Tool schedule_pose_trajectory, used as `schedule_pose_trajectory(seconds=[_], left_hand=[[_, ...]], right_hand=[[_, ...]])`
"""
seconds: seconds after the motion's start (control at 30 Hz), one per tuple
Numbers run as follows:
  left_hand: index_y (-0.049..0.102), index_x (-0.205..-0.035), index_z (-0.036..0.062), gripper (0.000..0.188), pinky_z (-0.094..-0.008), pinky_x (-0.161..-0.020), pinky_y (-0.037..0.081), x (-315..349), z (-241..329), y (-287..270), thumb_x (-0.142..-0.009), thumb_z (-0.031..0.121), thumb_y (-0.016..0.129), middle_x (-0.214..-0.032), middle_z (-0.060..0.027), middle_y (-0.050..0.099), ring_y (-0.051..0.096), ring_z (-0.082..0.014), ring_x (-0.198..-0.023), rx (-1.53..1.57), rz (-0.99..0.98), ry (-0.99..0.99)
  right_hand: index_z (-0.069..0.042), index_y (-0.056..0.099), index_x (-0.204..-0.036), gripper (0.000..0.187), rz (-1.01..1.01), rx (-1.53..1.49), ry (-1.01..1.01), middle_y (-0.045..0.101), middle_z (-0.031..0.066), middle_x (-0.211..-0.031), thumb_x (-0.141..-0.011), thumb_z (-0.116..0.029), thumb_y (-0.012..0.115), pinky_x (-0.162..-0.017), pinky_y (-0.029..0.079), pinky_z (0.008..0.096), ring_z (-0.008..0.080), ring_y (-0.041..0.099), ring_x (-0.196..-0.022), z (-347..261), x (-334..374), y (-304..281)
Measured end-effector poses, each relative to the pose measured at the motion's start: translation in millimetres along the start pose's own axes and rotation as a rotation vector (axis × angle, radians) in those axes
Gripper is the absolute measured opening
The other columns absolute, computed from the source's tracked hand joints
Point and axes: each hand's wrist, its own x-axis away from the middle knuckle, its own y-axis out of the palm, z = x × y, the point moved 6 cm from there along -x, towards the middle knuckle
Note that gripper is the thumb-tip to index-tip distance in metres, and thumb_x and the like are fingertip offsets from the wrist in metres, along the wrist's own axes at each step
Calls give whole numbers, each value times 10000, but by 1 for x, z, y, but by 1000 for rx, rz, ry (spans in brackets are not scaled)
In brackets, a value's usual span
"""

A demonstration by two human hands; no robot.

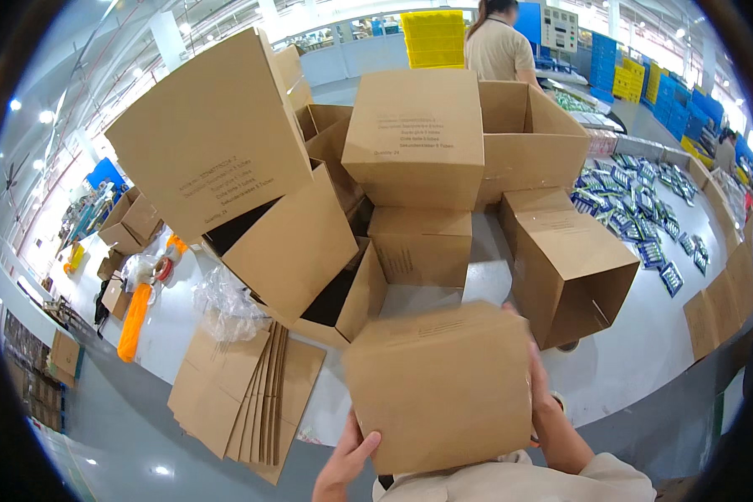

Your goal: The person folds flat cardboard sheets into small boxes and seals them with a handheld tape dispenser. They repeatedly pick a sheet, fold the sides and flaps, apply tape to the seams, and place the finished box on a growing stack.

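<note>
Flat cartons (pixel 243 393) fanned on the floor at far left, beside a heap of open boxes (pixel 326 209). Left hand (pixel 347 464) gripping the lower left corner of a brown box (pixel 439 389), held centrally at chest height. Right hand (pixel 540 381) pressed flat against its right side. Blue packets (pixel 636 209) spread at right.

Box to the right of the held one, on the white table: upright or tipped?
Tipped. The cardboard box lies on its side on the white table, its open mouth facing the camera, dark and seemingly empty inside.
</note>
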Motion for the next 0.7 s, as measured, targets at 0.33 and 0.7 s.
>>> schedule_pose_trajectory(seconds=[0.33, 0.7], left_hand=[[376, -1498, 9, 700, -342, -1136, 340, -121, -60, -57, -837, -160, 528, -1463, -169, 497, 435, -262, -1404, -264, 201, 116], [665, -1082, 63, 266, -479, -835, 526, -128, -70, -45, -991, 271, 526, -1095, -132, 687, 653, -379, -980, -662, 855, 211]], right_hand=[[-7, 450, -1438, 663, 56, 260, 142, 466, 94, -1448, -990, -488, 536, -1132, 298, 362, 217, 431, -1324, 68, -33, -44], [-4, 266, -1509, 756, 310, 956, -184, 426, 208, -1472, -917, -156, 711, -1093, 374, 404, 344, 446, -1317, 122, -28, -16]])
